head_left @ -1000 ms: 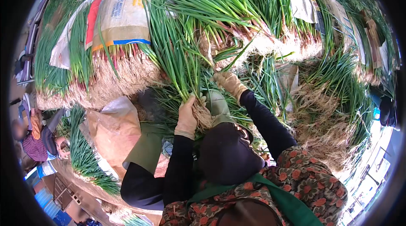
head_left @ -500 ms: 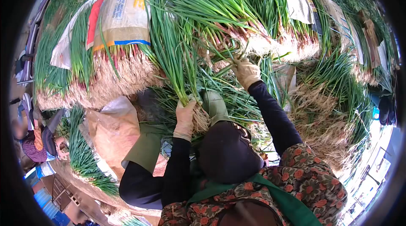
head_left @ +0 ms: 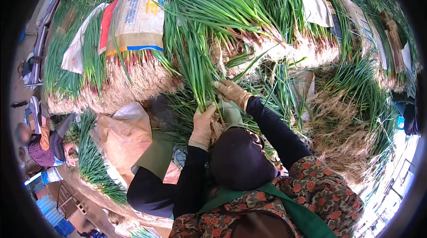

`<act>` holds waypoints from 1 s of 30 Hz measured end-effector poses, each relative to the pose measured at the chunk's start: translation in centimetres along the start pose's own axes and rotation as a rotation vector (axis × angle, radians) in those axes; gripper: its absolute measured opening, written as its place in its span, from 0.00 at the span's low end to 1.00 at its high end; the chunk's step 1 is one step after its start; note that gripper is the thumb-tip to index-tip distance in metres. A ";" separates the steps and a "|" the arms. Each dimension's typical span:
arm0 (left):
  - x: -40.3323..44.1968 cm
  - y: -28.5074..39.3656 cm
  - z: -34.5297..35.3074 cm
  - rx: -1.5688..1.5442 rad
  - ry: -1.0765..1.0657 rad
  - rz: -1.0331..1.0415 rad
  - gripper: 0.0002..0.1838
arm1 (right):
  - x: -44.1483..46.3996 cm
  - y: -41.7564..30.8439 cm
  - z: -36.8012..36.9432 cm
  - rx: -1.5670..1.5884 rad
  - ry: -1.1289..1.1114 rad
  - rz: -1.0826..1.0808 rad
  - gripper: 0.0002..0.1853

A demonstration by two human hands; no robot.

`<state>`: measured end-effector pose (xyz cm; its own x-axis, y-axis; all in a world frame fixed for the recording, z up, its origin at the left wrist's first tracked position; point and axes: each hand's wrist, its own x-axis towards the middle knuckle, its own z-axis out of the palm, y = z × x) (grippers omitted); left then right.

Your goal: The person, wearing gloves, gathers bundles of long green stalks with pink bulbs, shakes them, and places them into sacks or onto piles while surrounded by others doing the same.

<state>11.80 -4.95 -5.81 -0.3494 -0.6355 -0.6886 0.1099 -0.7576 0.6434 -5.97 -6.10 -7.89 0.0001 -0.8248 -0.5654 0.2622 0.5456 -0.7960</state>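
Observation:
My left hand [head_left: 202,126], in a pale glove, is closed around the lower stalks of a bunch of green onions [head_left: 195,73]. Their green leaves point up and away from me, and the pale roots [head_left: 216,130] hang beside the glove. Just right of that bunch is my right hand [head_left: 233,92], also gloved, its fingers closed on a green onion against the leaves. Its fingertips are partly hidden among the greens. Beyond both hands lies a large heap of green onions [head_left: 267,53], roots facing me.
A printed sack [head_left: 138,13] covers onions at the upper left. An orange-pink sack [head_left: 126,138] lies left of my arm. More rooty onions [head_left: 340,118] are piled at the right. Another person [head_left: 44,142] sits at the far left.
My right hand has come back from the heap, moving left and toward me to the bunch. My left hand still holds the bunch, slightly farther right in view.

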 end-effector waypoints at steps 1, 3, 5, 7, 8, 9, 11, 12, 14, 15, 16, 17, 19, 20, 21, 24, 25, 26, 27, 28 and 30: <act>-0.1 0.1 0.4 0.016 0.009 -0.013 0.16 | -0.5 0.0 0.0 0.076 0.050 -0.034 0.22; -1.5 1.4 2.5 0.005 -0.008 -0.056 0.15 | -0.9 0.1 -0.5 0.084 0.116 -0.053 0.21; -1.7 2.0 3.3 0.070 -0.026 -0.067 0.13 | -0.5 0.1 -0.8 -0.057 0.131 -0.026 0.18; -1.3 1.8 3.2 -0.036 0.035 -0.030 0.12 | -1.3 0.3 -0.4 -0.291 0.067 -0.101 0.16; -0.9 1.4 2.8 -0.089 0.067 -0.008 0.12 | -2.2 0.5 -0.1 -0.453 0.014 -0.202 0.16; 0.8 0.0 1.0 0.004 0.093 0.080 0.10 | -3.1 0.7 0.3 -0.601 -0.023 -0.311 0.16; -0.3 1.3 2.0 -0.001 0.156 0.028 0.10 | -2.9 1.5 0.0 -0.317 0.018 -0.178 0.18; -0.7 1.7 2.4 -0.002 0.188 0.001 0.09 | -2.2 1.6 -0.7 -0.089 0.046 -0.141 0.20; -0.3 0.6 1.6 0.088 0.157 0.010 0.09 | -2.7 -0.1 -0.3 -0.151 0.050 -0.093 0.21; 0.1 -0.2 1.3 0.115 0.145 0.009 0.09 | -3.3 -1.3 0.3 -0.442 0.026 -0.081 0.21; 0.3 -0.4 1.5 0.139 0.129 0.009 0.08 | -3.9 -3.1 1.0 -0.736 0.003 -0.068 0.20; 0.4 -0.3 1.4 0.165 0.148 0.043 0.08 | -4.2 -3.8 1.5 -0.860 -0.051 -0.082 0.20; -0.1 0.5 0.9 0.084 0.164 0.015 0.08 | -1.9 -1.1 -1.2 -1.034 -0.027 -0.361 0.20; -0.9 1.4 1.0 0.042 0.177 0.001 0.08 | -1.9 -1.1 -2.0 -1.116 -0.020 -0.504 0.20; -1.4 2.0 1.6 -0.100 0.182 -0.010 0.09 | -2.4 -0.8 -2.8 -0.629 0.328 -0.185 0.17; -2.4 2.7 2.0 -0.119 0.155 -0.069 0.10 | 0.9 3.2 -3.8 -0.282 0.170 -0.234 0.18; -2.7 2.8 2.6 -0.091 0.122 -0.128 0.09 | -0.5 0.6 -1.8 -0.106 0.086 -0.158 0.21; -2.5 2.6 2.8 -0.054 0.099 -0.148 0.09 | -0.8 -0.6 -0.7 -0.172 0.138 -0.068 0.23; -2.3 2.4 2.9 -0.021 0.080 -0.163 0.10 | 0.2 -0.1 -0.3 -0.264 0.160 -0.105 0.24; -2.3 2.4 2.9 0.011 0.069 -0.180 0.10 | 0.6 -0.1 0.3 -0.354 0.176 -0.138 0.25; -2.6 2.5 2.3 -0.089 0.140 -0.168 0.09 | 0.0 0.4 0.0 -0.537 0.118 -0.181 0.24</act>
<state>10.81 -4.81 -1.67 -0.2378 -0.5094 -0.8270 0.1452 -0.8605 0.4882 -5.90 -5.82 -8.20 -0.1153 -0.9068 -0.4056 -0.2784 0.4214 -0.8631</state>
